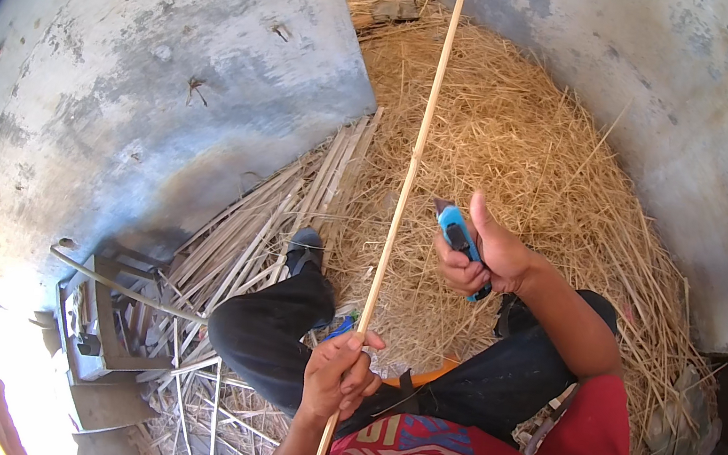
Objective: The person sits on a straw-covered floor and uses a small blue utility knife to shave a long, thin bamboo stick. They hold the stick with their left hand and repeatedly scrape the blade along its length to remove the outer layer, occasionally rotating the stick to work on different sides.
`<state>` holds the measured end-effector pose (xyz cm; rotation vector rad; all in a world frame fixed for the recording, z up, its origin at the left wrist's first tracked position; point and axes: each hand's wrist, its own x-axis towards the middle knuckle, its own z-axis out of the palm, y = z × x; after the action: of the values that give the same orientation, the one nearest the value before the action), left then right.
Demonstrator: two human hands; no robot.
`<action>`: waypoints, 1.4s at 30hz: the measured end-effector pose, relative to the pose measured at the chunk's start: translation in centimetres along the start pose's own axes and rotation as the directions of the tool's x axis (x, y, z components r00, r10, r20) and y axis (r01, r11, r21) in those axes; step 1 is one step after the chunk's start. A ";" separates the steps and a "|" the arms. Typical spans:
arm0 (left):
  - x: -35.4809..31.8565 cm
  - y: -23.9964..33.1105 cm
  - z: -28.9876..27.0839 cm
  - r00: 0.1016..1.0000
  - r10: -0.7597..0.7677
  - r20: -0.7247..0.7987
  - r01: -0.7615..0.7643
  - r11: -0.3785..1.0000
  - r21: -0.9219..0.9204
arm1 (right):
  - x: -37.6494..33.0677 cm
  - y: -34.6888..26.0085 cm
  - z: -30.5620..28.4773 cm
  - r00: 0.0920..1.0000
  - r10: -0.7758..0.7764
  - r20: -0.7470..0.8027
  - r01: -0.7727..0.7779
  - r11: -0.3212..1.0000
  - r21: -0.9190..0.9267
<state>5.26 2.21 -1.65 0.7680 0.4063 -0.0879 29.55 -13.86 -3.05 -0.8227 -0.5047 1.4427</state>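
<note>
My left hand [341,374] is closed around the lower part of a long, thin, pale bamboo strip [404,182]. The strip rises at a slight slant in front of me, with a small node partway up; its lower end passes below the hand toward my red shirt. To the right, my right hand [493,253] grips a blue and black utility knife [460,240], thumb raised off the handle. The knife's dark blade tip points up and left, apart from the strip. A small blue object [343,326] shows just behind my left hand, too covered to name.
Thin shavings [504,126] heap across the floor up to the curved wall [681,87]. Long split strips [335,171] lie left of centre beside a grey wall [179,74]. A wooden frame [106,320] stands at lower left. My bent legs [268,322] flank the work.
</note>
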 end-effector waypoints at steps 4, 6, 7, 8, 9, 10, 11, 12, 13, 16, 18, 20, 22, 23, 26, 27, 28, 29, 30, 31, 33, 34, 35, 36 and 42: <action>0.2 -0.1 -0.2 1.000 0.003 0.010 -0.003 1.000 -0.006 | -0.2 0.6 -0.3 0.951 -0.048 0.305 0.022 0.996 0.088; 0.2 -0.1 -0.1 1.000 -0.003 0.008 0.003 1.000 0.003 | -0.4 0.8 -0.3 0.935 -0.069 0.348 0.036 0.994 0.100; 0.2 -0.1 0.0 1.000 -0.002 0.005 0.002 1.000 0.002 | -0.4 1.0 -0.4 0.926 -0.082 0.368 0.045 0.993 0.109; 0.2 -0.1 0.0 1.000 -0.001 0.001 0.001 1.000 0.000 | -0.5 1.0 -0.5 0.917 -0.095 0.387 0.053 0.992 0.117; 0.2 -0.1 0.1 1.000 -0.001 -0.003 0.001 1.000 -0.001 | -0.4 1.1 -0.6 0.912 -0.093 0.400 0.052 0.992 0.112; 0.2 0.0 0.1 1.000 -0.001 -0.002 0.001 1.000 -0.002 | -0.3 1.1 -0.7 0.906 -0.091 0.413 0.052 0.993 0.106; 0.1 0.0 0.1 1.000 -0.002 -0.001 0.002 1.000 -0.003 | -0.3 1.0 -0.7 0.900 -0.089 0.426 0.051 0.994 0.100; 0.1 0.0 0.1 1.000 -0.002 -0.004 0.002 1.000 -0.003 | 0.0 0.9 -0.6 0.961 -0.134 0.244 0.201 0.940 -0.275; 0.0 0.1 0.1 1.000 -0.004 -0.007 0.004 1.000 -0.003 | 0.4 0.6 -0.2 0.966 -0.247 0.082 0.243 0.740 -0.627; 0.0 0.3 0.4 1.000 -0.013 -0.011 0.013 1.000 -0.004 | 0.9 1.4 -0.2 0.801 -0.596 -0.060 -0.018 0.076 -0.997; -0.1 0.3 0.5 0.999 -0.030 -0.012 0.030 1.000 -0.005 | 1.2 1.7 -0.1 0.721 -0.692 -0.027 -0.156 -0.125 -0.980; -0.2 0.4 0.5 1.000 -0.025 -0.009 0.025 1.000 -0.003 | 1.4 1.7 0.1 0.705 -0.709 0.000 -0.187 -0.185 -0.965; -0.1 0.2 0.5 1.000 -0.026 0.003 0.026 1.000 0.003 | 1.6 1.8 -0.2 0.654 -0.756 0.043 -0.219 -0.243 -0.945; 0.0 0.1 0.4 0.999 -0.031 0.014 0.031 0.999 0.009 | 1.6 1.7 -0.3 0.627 -0.776 0.065 -0.237 -0.270 -0.933; -0.3 -0.8 0.4 0.998 -0.053 0.023 0.053 0.998 0.019 | 1.6 0.9 -0.5 0.606 -0.795 0.016 -0.364 -0.295 -0.883; -0.5 -1.1 0.4 0.998 -0.065 0.026 0.064 0.998 0.021 | 1.5 0.3 -1.5 0.586 -0.804 0.099 -0.348 -0.360 -0.866; -0.7 -1.2 0.3 0.996 -0.075 0.039 0.074 0.997 0.031 | 1.3 -0.4 -3.2 0.563 -0.806 0.182 -0.334 -0.424 -0.842; -0.9 -1.3 0.4 0.995 -0.086 0.051 0.084 0.996 0.041 | 1.2 -0.9 -4.7 0.540 -0.799 0.264 -0.321 -0.485 -0.814; -1.0 -1.3 0.5 0.993 -0.097 0.064 0.093 0.994 0.051 | 1.0 -1.1 -5.7 0.541 -0.788 0.296 -0.319 -0.517 -0.794; -0.9 -1.3 0.6 0.993 -0.104 0.062 0.100 0.993 0.067 | 0.9 -1.3 -6.5 0.542 -0.774 0.328 -0.316 -0.549 -0.774; -0.5 -1.8 0.6 0.994 -0.100 0.049 0.096 0.993 0.069 | 1.4 -1.8 -8.1 0.541 -0.746 0.387 -0.296 -0.600 -0.743; -0.3 -2.1 0.5 0.994 -0.101 0.044 0.098 0.993 0.069 | 1.7 -1.9 -9.0 0.541 -0.735 0.408 -0.281 -0.616 -0.736; 0.0 -2.2 0.2 0.994 -0.101 0.034 0.099 0.993 0.063 | 2.0 -1.9 -9.8 0.541 -0.723 0.430 -0.265 -0.631 -0.729; 0.5 -2.2 -0.2 0.995 -0.096 0.024 0.095 0.994 0.048 | 2.5 -1.8 -10.5 0.564 -0.701 0.436 -0.244 -0.646 -0.723; -3.9 -1.9 -0.3 0.989 -0.142 -0.047 0.149 0.925 0.349 | -0.2 -6.6 -12.8 0.497 -0.863 -0.091 -0.397 -0.133 -0.908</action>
<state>1.20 0.76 -1.56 1.0923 0.4740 -0.2992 43.47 -16.05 -6.26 -2.2893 -0.9579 -0.4295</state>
